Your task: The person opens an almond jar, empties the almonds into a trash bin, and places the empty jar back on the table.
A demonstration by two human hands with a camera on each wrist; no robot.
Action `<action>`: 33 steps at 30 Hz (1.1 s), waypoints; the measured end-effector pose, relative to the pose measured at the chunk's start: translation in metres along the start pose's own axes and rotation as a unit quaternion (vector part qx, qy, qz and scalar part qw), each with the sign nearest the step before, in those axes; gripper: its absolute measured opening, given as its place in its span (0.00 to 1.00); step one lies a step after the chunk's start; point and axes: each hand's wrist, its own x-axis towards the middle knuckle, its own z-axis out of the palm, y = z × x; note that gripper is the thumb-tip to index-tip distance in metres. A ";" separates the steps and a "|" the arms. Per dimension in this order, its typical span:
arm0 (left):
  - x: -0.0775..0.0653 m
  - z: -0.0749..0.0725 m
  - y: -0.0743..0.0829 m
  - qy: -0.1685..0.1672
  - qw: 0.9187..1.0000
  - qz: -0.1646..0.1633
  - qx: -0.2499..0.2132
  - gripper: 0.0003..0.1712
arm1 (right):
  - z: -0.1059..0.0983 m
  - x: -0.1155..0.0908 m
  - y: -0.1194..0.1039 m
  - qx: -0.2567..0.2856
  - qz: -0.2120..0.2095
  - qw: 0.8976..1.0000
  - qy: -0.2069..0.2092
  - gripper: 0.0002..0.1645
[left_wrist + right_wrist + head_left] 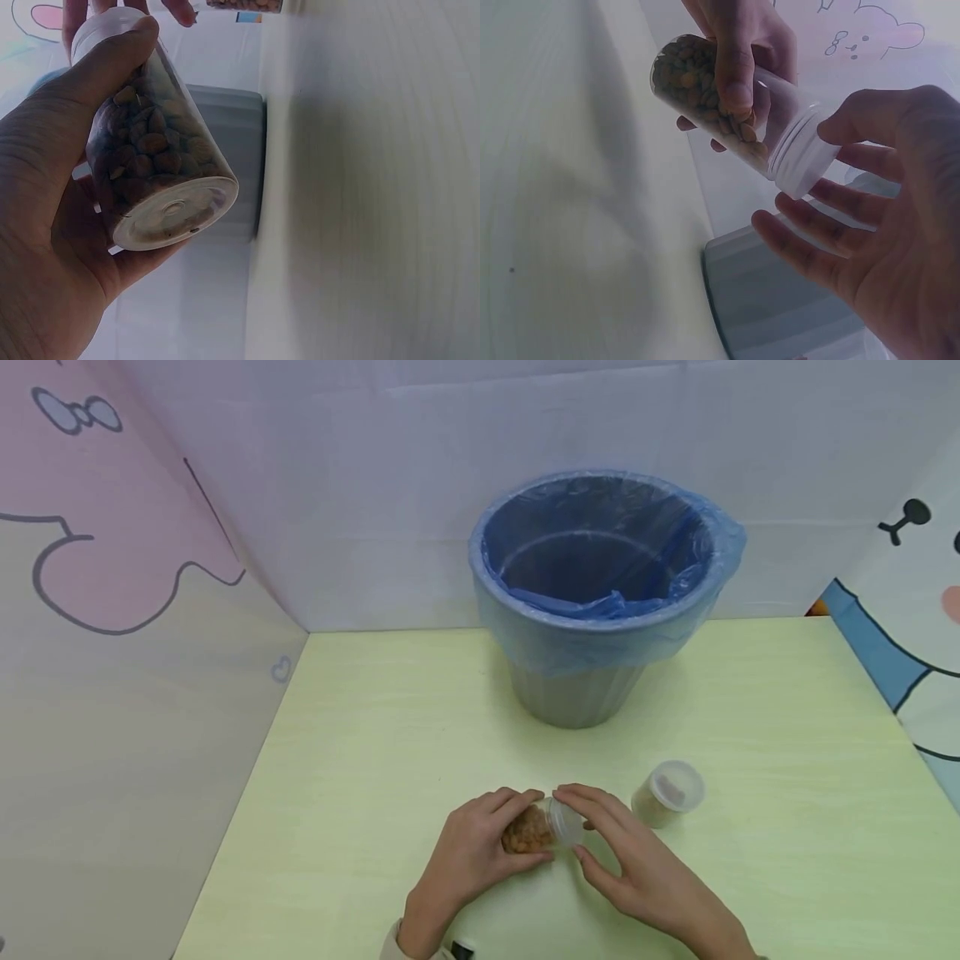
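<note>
My left hand [468, 847] grips a clear plastic jar [528, 831] around its body, with the jar tipped onto its side above the table. Brown, almond-shaped nuts [154, 142] fill much of it and have slid toward the base. A white screw lid [806, 161] caps the end facing right. At that lid is my right hand [637, 860], thumb on one side and fingertips around the other. The right wrist view shows its thumb tip on the lid's edge, with the lower fingers spread beside it. A second lidded jar [654, 810] stands upright beyond the right hand.
A grey bin [573, 693] lined with a blue plastic bag [720, 552] stands at the back of the pale green table [360, 735]. White panels with cartoon drawings [112, 568] enclose the table at the left, back and right.
</note>
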 end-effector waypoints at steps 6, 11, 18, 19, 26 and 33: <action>0.000 -0.001 0.000 -0.003 1.000 -0.004 0.001 0.41 | 0.000 0.000 0.003 -0.003 -0.032 0.999 0.007 0.40; 0.000 -0.003 0.001 -0.005 1.000 -0.011 0.000 0.41 | 0.002 -0.002 0.006 0.012 -0.030 0.999 0.005 0.30; 0.000 -0.006 0.002 -0.002 1.000 -0.018 0.001 0.41 | 0.003 -0.001 0.010 0.063 -0.027 0.998 0.012 0.44; 0.000 -0.006 0.002 -0.002 1.000 -0.019 0.000 0.41 | 0.004 -0.001 0.011 0.070 -0.029 0.997 0.015 0.45; -0.001 -0.009 0.002 -0.005 1.000 -0.023 -0.005 0.41 | 0.006 -0.001 0.012 0.076 -0.008 0.997 0.017 0.51; 0.001 -0.014 0.005 -0.009 1.000 -0.023 -0.006 0.42 | 0.009 -0.001 0.013 0.089 0.012 0.996 0.019 0.50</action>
